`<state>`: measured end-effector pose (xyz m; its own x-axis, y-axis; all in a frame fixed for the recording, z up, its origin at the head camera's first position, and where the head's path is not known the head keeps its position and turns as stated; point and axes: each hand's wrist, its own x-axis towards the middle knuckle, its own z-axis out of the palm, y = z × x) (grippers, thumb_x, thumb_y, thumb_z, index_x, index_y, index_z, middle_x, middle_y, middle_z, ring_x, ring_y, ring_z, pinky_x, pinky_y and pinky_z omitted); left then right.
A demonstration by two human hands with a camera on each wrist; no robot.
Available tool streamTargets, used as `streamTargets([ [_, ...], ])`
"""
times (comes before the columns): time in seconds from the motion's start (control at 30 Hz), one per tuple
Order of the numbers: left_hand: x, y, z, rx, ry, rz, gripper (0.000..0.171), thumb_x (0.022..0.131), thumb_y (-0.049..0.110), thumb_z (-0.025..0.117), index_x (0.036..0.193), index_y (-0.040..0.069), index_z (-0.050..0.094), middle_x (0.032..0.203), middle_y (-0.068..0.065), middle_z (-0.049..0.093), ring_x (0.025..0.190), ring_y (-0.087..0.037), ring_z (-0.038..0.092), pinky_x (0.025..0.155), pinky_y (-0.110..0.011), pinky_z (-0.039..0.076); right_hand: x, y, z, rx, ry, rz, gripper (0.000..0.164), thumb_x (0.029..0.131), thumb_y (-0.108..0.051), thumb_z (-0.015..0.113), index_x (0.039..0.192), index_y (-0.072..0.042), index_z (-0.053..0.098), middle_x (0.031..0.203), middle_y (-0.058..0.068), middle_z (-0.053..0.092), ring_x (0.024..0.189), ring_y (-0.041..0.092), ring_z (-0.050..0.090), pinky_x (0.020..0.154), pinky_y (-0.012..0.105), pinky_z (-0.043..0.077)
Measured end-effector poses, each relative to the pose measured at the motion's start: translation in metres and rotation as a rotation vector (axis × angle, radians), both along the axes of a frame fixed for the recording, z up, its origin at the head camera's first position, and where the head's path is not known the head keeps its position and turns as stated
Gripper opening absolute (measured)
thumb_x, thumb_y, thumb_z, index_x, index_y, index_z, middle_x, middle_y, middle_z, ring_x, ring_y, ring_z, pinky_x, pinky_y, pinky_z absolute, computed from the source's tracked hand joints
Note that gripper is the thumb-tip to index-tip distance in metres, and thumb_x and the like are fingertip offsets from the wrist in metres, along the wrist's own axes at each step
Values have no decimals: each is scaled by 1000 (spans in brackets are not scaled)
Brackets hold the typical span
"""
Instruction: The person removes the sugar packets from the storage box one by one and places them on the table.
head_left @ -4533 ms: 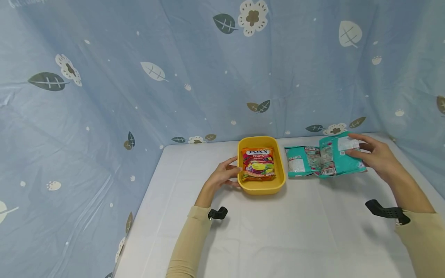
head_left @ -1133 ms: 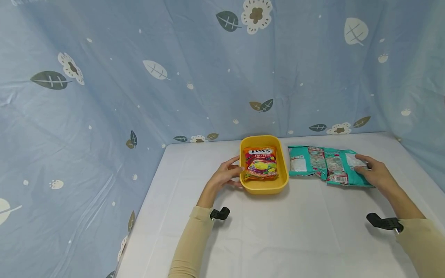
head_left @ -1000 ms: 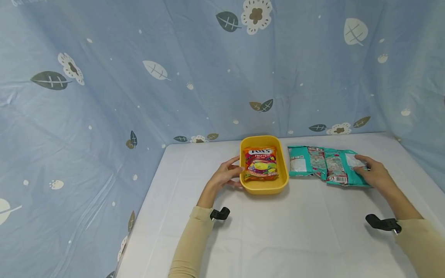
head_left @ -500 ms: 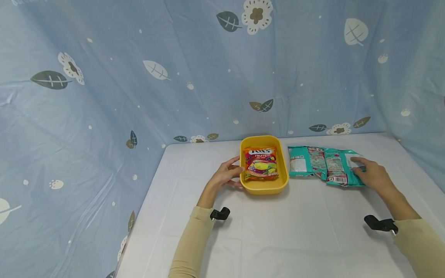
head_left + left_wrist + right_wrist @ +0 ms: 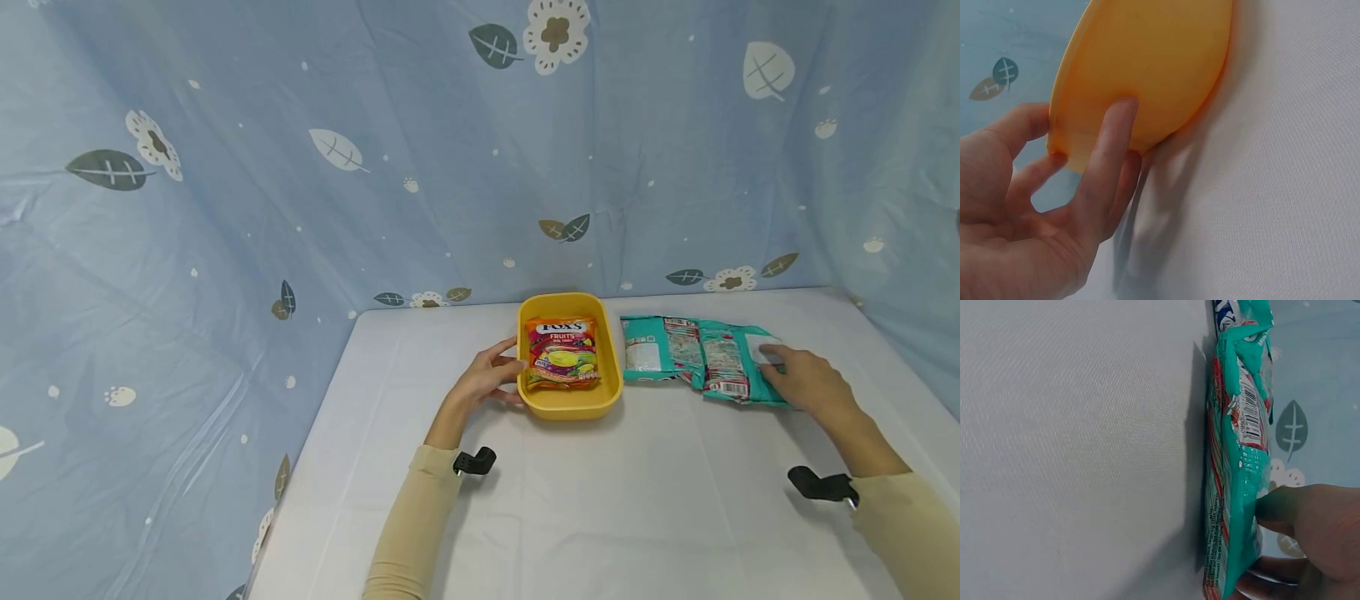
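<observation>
A yellow plastic tub [image 5: 566,412] stands on the table, holding an orange Fox's Fruits candy bag [image 5: 561,354]. My left hand [image 5: 486,377] grips the tub's left side, its thumb at the rim. In the left wrist view, fingers [image 5: 1110,144] of that hand lie along the tub's outer wall. To the right of the tub lie two teal bags printed side up, the left bag [image 5: 647,350] and the right bag [image 5: 727,362], their ends overlapping. My right hand [image 5: 810,383] holds the right bag at its far end; the right wrist view shows the thumb [image 5: 1279,506] against its face.
A white cloth covers the table [image 5: 600,508]. Blue fabric [image 5: 420,208] with leaf and flower prints hangs behind the table and along its sides. Both wrists carry a black strap mount.
Several seconds ago the right teal bag was tilted up in my right hand; now it lies flat. Lately that hand has shifted slightly along the bag. The left hand and tub stay put.
</observation>
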<state>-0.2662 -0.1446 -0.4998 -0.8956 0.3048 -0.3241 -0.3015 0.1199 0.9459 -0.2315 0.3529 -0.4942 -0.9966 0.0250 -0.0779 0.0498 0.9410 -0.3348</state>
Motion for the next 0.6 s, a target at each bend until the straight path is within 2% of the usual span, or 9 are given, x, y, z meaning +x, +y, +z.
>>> streamTargets([
  [0.6,1,1,5,-3,-10,-2,65,93,20,68,151,31,39,130,-19,57,100,-28,69,72,-49,64,-2,-4,11,85,-29,-11,50,93,-22,59,132,7,48,130,42,44,112,61,44,78,74,46],
])
